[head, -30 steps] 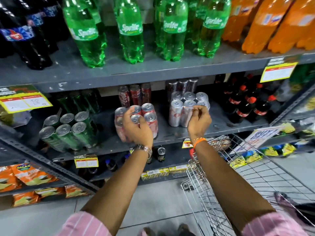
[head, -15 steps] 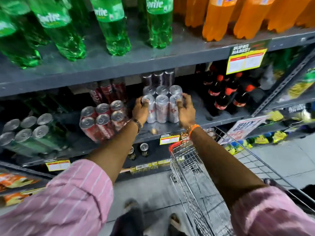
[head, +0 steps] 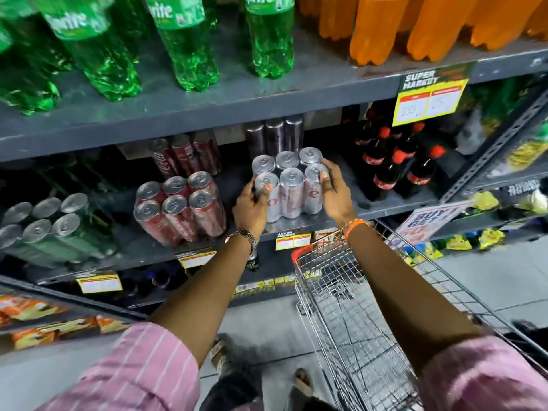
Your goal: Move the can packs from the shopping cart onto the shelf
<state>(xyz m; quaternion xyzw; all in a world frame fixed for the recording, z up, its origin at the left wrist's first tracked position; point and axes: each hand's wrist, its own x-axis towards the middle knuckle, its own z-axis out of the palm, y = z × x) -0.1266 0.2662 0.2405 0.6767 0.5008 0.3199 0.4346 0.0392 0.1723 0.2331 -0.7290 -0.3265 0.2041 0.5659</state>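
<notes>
At the bottom of the frame two pink striped sleeves point(head: 142, 369) reach forward beside the wire shopping cart point(head: 350, 315) at lower right; its visible part holds no can packs. Both hands have come together since a second ago, when the left hand point(head: 250, 207) rested on the red six-pack of cola cans point(head: 179, 207). Now it clasps the left side of the shrink-wrapped silver six-pack of cans point(head: 289, 185), and the right hand point(head: 335, 188) clasps the right side. The pack stands on the grey metal shelf point(head: 296, 225) at frame centre, so placement looks nearly finished. Farther up, the green plastic bottles point(head: 184, 46) read "Sprite" — and a yellow price tag point(head: 430, 94) says "SUPER MARKET".
</notes>
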